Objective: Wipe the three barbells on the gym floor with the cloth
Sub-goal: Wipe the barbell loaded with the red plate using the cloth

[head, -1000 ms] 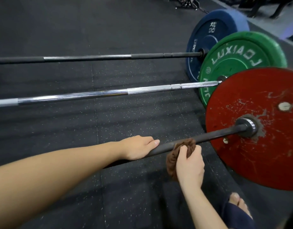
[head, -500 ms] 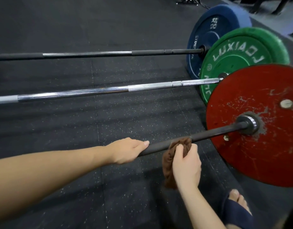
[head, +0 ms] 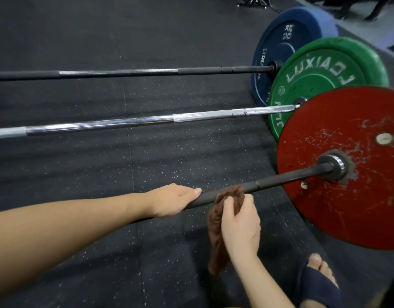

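Note:
Three barbells lie side by side on the black rubber floor. The nearest has a dark bar and a scuffed red plate. My left hand grips this bar. Just to its right my right hand holds a brown cloth against the same bar, and the cloth's tail hangs down toward the floor. The middle barbell has a chrome bar and a green plate. A dark bar with a blue plate lies farthest from me.
My foot in a dark blue slipper stands at the bottom right, close under the red plate. Dark equipment legs stand at the far top edge. The speckled rubber floor stretches left between the bars.
The cloth and my right hand stayed at about the same spot on the near bar, the fingers shifting on the cloth. My left hand keeps its grip. The camera moved slightly.

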The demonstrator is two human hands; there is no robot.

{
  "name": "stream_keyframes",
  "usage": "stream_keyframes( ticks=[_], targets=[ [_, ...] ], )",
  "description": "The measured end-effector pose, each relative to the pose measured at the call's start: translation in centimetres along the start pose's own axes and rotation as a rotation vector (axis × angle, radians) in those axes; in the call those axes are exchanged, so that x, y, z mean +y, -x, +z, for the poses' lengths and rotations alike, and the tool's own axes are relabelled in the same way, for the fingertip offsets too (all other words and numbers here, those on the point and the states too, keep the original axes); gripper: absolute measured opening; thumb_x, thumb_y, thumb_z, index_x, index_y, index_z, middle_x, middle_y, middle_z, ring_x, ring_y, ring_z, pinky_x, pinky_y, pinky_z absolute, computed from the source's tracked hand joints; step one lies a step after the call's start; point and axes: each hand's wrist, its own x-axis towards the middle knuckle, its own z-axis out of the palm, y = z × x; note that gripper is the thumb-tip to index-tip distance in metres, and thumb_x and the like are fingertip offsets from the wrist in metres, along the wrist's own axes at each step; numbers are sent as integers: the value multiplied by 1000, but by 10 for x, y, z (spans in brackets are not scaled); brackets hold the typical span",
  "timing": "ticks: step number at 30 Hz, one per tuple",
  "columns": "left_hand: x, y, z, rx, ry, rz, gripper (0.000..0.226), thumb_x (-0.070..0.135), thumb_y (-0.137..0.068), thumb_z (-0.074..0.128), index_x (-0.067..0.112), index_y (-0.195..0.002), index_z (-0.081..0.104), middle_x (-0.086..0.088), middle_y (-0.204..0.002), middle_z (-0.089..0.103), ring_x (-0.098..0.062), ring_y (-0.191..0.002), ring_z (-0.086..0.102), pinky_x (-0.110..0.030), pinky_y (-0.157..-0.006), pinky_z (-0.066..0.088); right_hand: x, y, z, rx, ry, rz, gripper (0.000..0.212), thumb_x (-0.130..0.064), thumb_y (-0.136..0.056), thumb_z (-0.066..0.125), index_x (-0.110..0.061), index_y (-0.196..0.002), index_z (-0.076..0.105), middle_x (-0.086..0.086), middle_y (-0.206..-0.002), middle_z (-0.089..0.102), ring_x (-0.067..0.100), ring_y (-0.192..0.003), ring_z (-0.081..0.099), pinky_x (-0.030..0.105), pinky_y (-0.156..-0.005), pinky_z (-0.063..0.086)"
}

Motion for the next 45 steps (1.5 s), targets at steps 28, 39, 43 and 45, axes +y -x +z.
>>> stream_keyframes(
  ticks=[28, 39, 43, 45],
  targets=[
    [-24, 6, -12, 8, -48, -30, 62, 61, -107, 19, 20, -75, 52, 1, -84, 60, -23, -90, 54, -32, -88, 41, -13, 21, 21, -23, 47, -26, 19, -47, -102, 43, -28, -102, 47, -5, -98, 60, 15, -82, 64, 43, -82, 57],
    [-29, -1, -8, 48, -40, -25, 58, 59, -108, 22, 19, -67, 36, 0, -66, 42, -22, -65, 46, -32, -81, 43, -7, 20, 18, 3, 2, -44, 20, -48, -99, 46, -29, -98, 49, -8, -98, 57, 15, -77, 59, 39, -76, 49],
    [-27, 0, -9, 41, -32, -18, 58, 59, -108, 22, 19, -68, 36, 0, -67, 42, -20, -64, 45, -31, -73, 39, -9, 17, 14, 36, 25, -28, 18, -43, -102, 46, -26, -101, 48, -5, -99, 58, 8, -73, 57, 34, -70, 45],
    [-27, 0, -10, 42, -20, -11, 60, 59, -107, 23, 19, -65, 36, 1, -65, 43, -20, -63, 46, -31, -75, 41, -13, 27, 20, 6, 60, -60, 20, -47, -101, 43, -27, -100, 46, -5, -98, 56, 21, -82, 65, 39, -75, 52]
  ],
)
